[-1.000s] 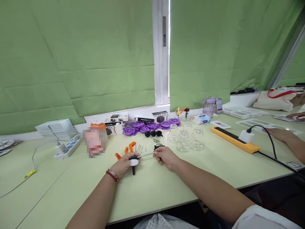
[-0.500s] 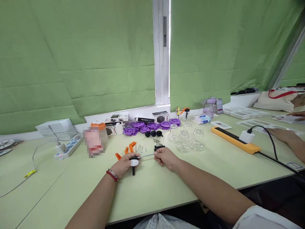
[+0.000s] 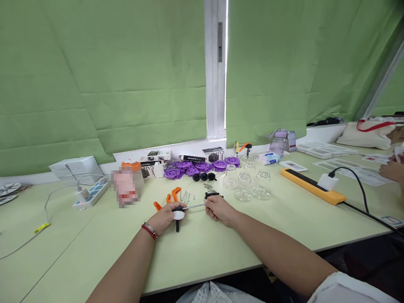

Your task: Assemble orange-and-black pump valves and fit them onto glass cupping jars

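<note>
In the head view, holding a black part [image 3: 177, 226] in the left hand [image 3: 164, 216], fingers curled round it, just below the centre of the frame. Cannot tell how much of the part is hidden in the grip. Showing a white patch [image 3: 179, 215] at the left thumb and bracelets [image 3: 150, 230] at the wrist. Between the hands, seeing a rod [image 3: 195, 206] reaching right from the black part, nearly level. Pinching its far end between thumb and fingertips of the right hand [image 3: 219, 209], also just below the centre.

Just above the right hand, finding a black piece [image 3: 212, 195] on the table [image 3: 233, 256], with springs [image 3: 208, 187] above that. Just above the left hand, seeing orange parts [image 3: 176, 194] beside metal pins [image 3: 186, 197]. Farther up, near the middle of the frame, noting three black knobs [image 3: 204, 176] in front of purple wheels [image 3: 202, 167]. Right of centre, spotting clear jars [image 3: 244, 181] grouped together. Toward the right, seeing a yellow power strip [image 3: 312, 187]; at the right edge, a co-worker's hand [image 3: 392, 169], partly cut off.
</note>
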`<state>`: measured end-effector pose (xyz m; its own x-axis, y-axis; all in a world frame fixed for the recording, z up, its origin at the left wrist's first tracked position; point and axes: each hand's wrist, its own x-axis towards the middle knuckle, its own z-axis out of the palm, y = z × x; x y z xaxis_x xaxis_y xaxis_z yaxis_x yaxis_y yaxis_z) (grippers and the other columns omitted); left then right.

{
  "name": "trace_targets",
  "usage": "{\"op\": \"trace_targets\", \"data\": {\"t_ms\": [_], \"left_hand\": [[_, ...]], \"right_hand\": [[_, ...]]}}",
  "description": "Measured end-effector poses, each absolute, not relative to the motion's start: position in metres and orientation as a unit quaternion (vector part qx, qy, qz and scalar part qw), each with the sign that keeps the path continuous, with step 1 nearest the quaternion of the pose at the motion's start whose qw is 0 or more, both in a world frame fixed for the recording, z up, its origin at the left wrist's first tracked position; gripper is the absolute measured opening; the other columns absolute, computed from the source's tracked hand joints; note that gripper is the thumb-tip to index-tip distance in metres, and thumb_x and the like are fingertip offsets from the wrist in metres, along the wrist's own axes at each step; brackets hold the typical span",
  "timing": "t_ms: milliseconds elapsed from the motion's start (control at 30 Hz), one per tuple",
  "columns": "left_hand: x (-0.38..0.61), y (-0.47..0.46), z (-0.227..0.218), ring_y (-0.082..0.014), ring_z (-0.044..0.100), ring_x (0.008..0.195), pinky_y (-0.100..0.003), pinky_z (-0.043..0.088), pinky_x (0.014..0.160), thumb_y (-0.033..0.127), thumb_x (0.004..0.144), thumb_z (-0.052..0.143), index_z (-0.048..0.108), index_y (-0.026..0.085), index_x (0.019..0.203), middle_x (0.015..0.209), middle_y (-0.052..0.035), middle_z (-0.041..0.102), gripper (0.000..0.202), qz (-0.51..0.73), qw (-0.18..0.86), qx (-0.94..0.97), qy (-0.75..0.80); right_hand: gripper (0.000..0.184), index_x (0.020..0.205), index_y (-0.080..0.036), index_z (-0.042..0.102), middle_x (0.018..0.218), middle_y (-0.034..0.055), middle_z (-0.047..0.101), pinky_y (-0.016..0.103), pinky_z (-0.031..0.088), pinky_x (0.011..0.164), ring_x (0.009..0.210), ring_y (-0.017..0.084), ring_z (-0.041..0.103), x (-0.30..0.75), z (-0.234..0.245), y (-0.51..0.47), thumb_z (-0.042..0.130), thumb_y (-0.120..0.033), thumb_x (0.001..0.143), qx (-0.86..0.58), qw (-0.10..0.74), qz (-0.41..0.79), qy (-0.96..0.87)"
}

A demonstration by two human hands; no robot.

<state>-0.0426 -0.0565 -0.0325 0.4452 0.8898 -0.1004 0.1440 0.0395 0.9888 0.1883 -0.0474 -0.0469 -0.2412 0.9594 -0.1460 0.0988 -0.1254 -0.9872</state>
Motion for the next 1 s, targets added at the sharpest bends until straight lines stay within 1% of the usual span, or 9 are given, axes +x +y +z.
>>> {"op": "trace_targets", "data": {"t_ms": [300,500,700,833,1000], "left_hand": [[-0.0418,-0.0582,-0.0297,-0.0149,0.048,0.074,-0.027,0.036,0.071,0.017,0.063,0.065,0.062,0.016,0.09,0.081,-0.001,0.056,0.027,0.322,0.598,0.607,0.413],[-0.0429,-0.0562,-0.0324,-0.0149,0.048,0.072,-0.027,0.037,0.068,0.017,0.064,0.065,0.063,0.016,0.091,0.08,-0.0017,0.056,0.027,0.326,0.6,0.608,0.406],[-0.0435,-0.0561,-0.0326,-0.0154,0.049,0.073,-0.027,0.037,0.068,0.018,0.064,0.065,0.063,0.016,0.092,0.08,-0.0018,0.056,0.028,0.323,0.596,0.614,0.405],[-0.0429,-0.0568,-0.0313,-0.0145,0.048,0.072,-0.026,0.037,0.068,0.018,0.064,0.065,0.062,0.016,0.093,0.078,-0.0005,0.056,0.029,0.318,0.602,0.613,0.401],[-0.0426,-0.0564,-0.0314,-0.0158,0.049,0.075,-0.027,0.038,0.07,0.021,0.063,0.065,0.062,0.016,0.093,0.081,-0.0014,0.057,0.03,0.319,0.591,0.618,0.409]], "right_hand": [[0.032,0.064,-0.017,0.047,0.054,-0.0024,0.053,0.016,0.027,0.031,0.035,0.004,0.039,0.1867,-0.0471,-0.0484,0.041,-0.035,0.091,-0.498,0.367,0.563,-0.549],[0.024,0.07,-0.018,0.046,0.057,-0.003,0.055,0.016,0.03,0.032,0.037,0.005,0.041,0.1859,-0.0463,-0.0512,0.043,-0.031,0.091,-0.504,0.381,0.554,-0.542],[0.032,0.066,-0.017,0.045,0.054,-0.0028,0.053,0.016,0.029,0.032,0.036,0.004,0.04,0.1852,-0.0462,-0.0506,0.04,-0.034,0.092,-0.505,0.372,0.546,-0.556],[0.035,0.065,-0.017,0.045,0.054,-0.0021,0.053,0.016,0.029,0.031,0.035,0.004,0.04,0.1847,-0.0479,-0.0498,0.04,-0.037,0.093,-0.508,0.369,0.543,-0.557],[0.037,0.066,-0.016,0.046,0.053,-0.0013,0.053,0.016,0.03,0.03,0.035,0.005,0.042,0.1847,-0.0481,-0.049,0.038,-0.04,0.094,-0.501,0.373,0.557,-0.548]]}}
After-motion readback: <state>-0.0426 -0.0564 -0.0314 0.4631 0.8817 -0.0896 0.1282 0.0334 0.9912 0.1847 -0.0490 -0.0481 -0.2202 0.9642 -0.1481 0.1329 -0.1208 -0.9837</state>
